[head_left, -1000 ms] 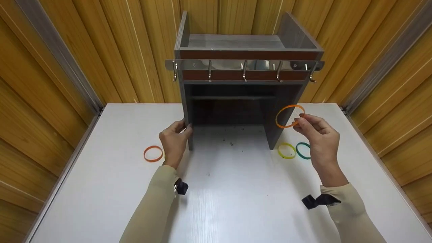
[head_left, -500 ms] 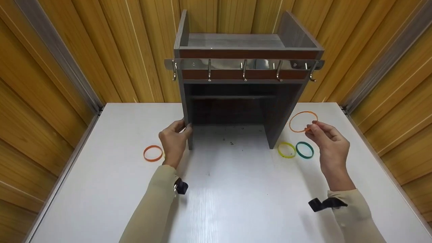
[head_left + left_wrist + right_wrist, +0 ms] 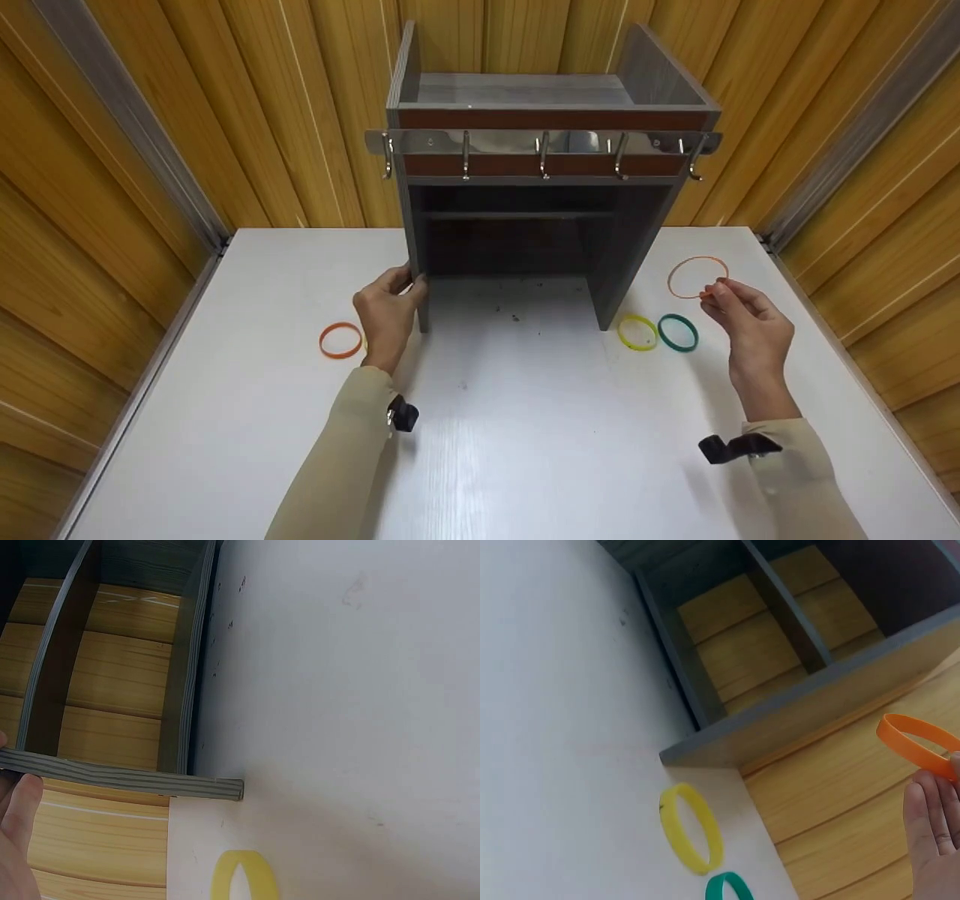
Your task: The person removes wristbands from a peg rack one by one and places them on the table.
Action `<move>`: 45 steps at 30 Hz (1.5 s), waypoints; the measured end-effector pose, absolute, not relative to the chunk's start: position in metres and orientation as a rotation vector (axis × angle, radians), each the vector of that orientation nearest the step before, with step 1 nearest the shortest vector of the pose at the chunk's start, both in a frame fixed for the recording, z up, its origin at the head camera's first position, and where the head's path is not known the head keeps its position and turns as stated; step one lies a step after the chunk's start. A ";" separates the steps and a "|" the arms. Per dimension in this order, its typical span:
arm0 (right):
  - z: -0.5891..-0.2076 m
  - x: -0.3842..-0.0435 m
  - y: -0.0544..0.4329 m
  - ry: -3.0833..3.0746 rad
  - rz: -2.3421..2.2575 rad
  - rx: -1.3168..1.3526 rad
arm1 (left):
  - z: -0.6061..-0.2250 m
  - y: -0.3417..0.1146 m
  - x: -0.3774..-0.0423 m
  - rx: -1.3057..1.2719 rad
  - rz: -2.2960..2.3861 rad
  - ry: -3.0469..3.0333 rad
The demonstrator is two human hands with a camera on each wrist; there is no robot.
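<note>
In the head view a grey wooden rack (image 3: 637,240) stands on the table, with a metal strip of several hooks (image 3: 506,142) across its front. My left hand (image 3: 386,311) grips the rack's left side panel near its lower end. Out to the right of the rack, my right hand (image 3: 757,341) pinches an orange wristband (image 3: 679,264) and holds it above the table. Below lie a yellow wristband (image 3: 637,332) and a green wristband (image 3: 678,332), side by side. The right wrist view shows the orange wristband (image 3: 911,739) at the fingertips. None of the visible hooks carries a band.
An orange-red wristband (image 3: 340,340) lies left of my left hand. A yellow band (image 3: 244,870) appears in the left wrist view, mostly hidden by the hand in the head view. Wood-patterned walls (image 3: 150,112) close in the white table (image 3: 517,450) at the back and sides.
My right hand has moved right and slightly down with the orange wristband, away from the rack, uncovering the green wristband. My left hand has stayed on the side panel.
</note>
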State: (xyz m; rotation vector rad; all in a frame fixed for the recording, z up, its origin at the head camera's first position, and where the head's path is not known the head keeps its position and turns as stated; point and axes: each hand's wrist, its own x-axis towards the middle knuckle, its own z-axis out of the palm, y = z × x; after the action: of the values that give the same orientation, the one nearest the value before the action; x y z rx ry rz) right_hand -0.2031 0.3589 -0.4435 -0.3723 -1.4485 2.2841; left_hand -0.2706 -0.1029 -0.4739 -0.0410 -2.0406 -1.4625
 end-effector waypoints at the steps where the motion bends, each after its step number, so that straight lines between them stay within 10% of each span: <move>1: -0.445 -0.204 0.362 -1.443 2.289 -0.385 | -0.474 -0.103 -0.270 -0.041 -1.461 -2.042; 45: -0.512 -0.194 0.433 -1.606 2.204 -0.941 | -0.473 -0.102 -0.268 -0.036 -1.439 -2.049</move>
State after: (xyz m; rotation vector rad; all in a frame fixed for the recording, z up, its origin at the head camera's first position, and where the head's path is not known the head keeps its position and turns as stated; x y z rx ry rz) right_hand -0.1943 0.4333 -0.5116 -0.9409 -1.6056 2.2040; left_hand -0.2682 -0.1022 -0.4733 -0.0361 -2.0486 -1.4394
